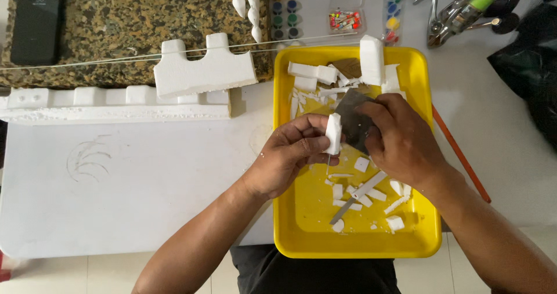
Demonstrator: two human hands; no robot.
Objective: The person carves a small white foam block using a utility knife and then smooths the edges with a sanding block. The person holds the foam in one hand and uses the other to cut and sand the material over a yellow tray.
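Head view: a small white foam piece (333, 133) sits mid-frame, pinched upright in the left hand (290, 155), while the right hand (400, 140) presses a dark sheet of sandpaper (353, 120) against its side. Below them the yellow tray (284, 213) already holds many foam offcuts (371, 194) and a thin blade (342, 211). Larger uncut foam blocks (203, 71) wait on the counter (145, 178), upper left.

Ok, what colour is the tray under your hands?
Bright yellow: the tray is plain, littered with white foam offcuts. Head view shows it.
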